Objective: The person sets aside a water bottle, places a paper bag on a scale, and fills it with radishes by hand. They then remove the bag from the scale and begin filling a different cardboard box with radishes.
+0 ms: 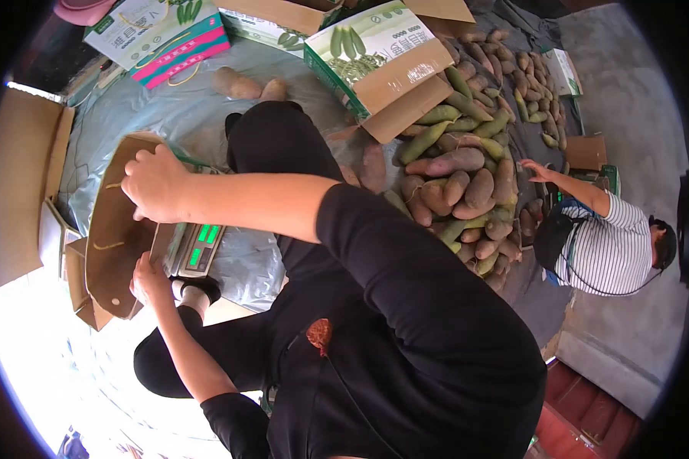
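Observation:
An open brown cardboard box (115, 264) with thin cord loops on its inner side stands tilted in front of me. Beside it, partly hidden, is a digital scale (199, 256) with green lit digits. My left hand (151, 283) is closed on the near lower edge of the box. Over the upper part of the opening, my right hand (158, 183) has its fingers curled together; what they hold, if anything, is hidden.
Printed radish cartons (379, 57) stand at the top, near a pink-striped box (180, 53). A large pile of radishes (467, 191) lies to the right. Beyond it a co-worker in a striped shirt (608, 241) reaches toward the pile. Plastic sheeting (245, 264) covers the floor.

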Available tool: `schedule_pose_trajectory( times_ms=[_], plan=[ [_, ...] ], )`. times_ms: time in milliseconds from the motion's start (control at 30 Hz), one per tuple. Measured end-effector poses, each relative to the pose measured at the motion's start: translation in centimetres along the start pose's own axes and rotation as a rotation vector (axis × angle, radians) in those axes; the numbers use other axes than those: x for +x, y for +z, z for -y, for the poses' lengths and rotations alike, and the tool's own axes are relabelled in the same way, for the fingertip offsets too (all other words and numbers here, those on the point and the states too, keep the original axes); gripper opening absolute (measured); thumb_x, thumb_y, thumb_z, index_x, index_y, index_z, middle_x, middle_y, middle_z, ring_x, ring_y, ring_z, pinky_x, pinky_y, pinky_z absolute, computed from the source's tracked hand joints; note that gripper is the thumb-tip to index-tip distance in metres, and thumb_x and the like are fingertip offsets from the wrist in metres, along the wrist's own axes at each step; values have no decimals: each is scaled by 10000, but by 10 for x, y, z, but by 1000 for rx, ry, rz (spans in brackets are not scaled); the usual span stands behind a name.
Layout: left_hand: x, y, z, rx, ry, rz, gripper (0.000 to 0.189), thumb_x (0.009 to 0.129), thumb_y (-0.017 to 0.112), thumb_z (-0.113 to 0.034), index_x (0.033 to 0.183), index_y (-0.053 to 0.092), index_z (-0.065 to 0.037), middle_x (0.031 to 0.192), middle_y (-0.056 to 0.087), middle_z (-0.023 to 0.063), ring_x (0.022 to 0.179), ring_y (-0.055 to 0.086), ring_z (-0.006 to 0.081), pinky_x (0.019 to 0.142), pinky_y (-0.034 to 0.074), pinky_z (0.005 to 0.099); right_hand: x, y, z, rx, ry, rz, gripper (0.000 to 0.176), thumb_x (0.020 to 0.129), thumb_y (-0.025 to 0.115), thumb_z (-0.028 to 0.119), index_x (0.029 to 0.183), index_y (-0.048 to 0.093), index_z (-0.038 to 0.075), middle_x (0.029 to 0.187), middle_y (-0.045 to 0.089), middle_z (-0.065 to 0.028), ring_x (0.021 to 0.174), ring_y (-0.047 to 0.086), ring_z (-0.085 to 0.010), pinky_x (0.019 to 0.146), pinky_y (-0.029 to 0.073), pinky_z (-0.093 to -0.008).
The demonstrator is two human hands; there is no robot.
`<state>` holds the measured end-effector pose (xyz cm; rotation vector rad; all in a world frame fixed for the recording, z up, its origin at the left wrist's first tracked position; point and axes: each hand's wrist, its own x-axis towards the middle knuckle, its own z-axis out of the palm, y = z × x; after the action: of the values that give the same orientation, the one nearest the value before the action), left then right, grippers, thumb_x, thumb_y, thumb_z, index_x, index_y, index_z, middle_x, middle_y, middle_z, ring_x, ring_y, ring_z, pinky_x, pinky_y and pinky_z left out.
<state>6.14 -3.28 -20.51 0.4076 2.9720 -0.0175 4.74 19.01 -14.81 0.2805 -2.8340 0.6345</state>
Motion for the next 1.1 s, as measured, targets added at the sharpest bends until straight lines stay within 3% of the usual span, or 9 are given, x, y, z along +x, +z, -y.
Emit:
schedule_pose_trajectory(
  times_ms=[100, 267, 367, 467, 533, 600, 633, 767, 1100],
  plan=[
    [-1, 2, -1, -70, 33, -53, 192, 807, 567, -174, 972, 603, -84, 911, 630, 110, 887, 599, 309, 752, 451, 422, -12, -58, -23, 446, 131, -39, 334, 711, 692, 362, 890, 674, 80, 873, 629, -133, 869, 614, -332, 725, 493, -432],
    [3, 7, 1, -9, 39, -82, 206, 811, 583, -176, 982, 603, -62, 933, 635, 119, 884, 606, 312, 748, 462, 402, -73, -117, -122, 502, 324, -396, 215, 762, 673, 224, 893, 671, 53, 766, 665, -88, 667, 629, -169, 631, 490, -288],
    [2, 9, 4, -91, 59, -76, 206, 806, 582, -166, 978, 606, -56, 917, 636, 121, 864, 613, 312, 733, 469, 397, -132, -116, -194, 420, 633, -473, 219, 792, 662, 196, 935, 663, 30, 820, 668, -54, 754, 605, -105, 676, 482, -257],
    [2, 12, 7, -108, 89, -126, 197, 800, 580, -156, 966, 612, -55, 902, 637, 124, 845, 618, 311, 725, 475, 395, -216, -81, -273, 479, 917, -489, 243, 763, 637, 223, 935, 672, 55, 891, 674, -114, 839, 640, -215, 746, 491, -317],
    [1, 9, 5, -99, 72, -106, 193, 797, 578, -154, 959, 614, -54, 898, 637, 125, 842, 619, 312, 727, 475, 393, -282, -51, -320, 313, 1142, -422, 264, 741, 660, 201, 948, 661, 38, 902, 672, -108, 837, 625, -186, 773, 479, -298],
    [1, 10, 4, -93, 54, -82, 190, 795, 577, -151, 952, 616, -53, 894, 637, 126, 839, 619, 313, 730, 476, 391, -339, -33, -337, 737, 1442, -562, 278, 750, 660, 153, 998, 612, 36, 769, 629, -60, 677, 593, -184, 609, 491, -333],
    [1, 14, 7, -86, 62, -113, 196, 797, 578, -158, 956, 615, -49, 897, 637, 129, 840, 619, 314, 729, 476, 390, -366, -34, -341, 917, 1502, -493, 136, 780, 635, 140, 884, 590, 64, 682, 565, -31, 579, 539, -156, 504, 448, -300],
    [8, 24, 20, -114, 40, -71, 223, 798, 587, -167, 972, 612, -30, 911, 636, 141, 844, 620, 317, 731, 478, 390, -419, -21, -343, 930, 1978, -629, 158, 844, 644, 211, 819, 540, 96, 672, 525, -14, 568, 507, -134, 486, 419, -264],
    [10, 26, 23, -264, -12, -42, 169, 790, 580, -75, 942, 603, -4, 820, 610, 143, 755, 614, 267, 688, 465, 347, -456, 40, -362, 1407, 2027, -866, 227, 825, 687, 225, 813, 524, 66, 697, 532, -29, 593, 505, -132, 502, 438, -262]
  ],
)
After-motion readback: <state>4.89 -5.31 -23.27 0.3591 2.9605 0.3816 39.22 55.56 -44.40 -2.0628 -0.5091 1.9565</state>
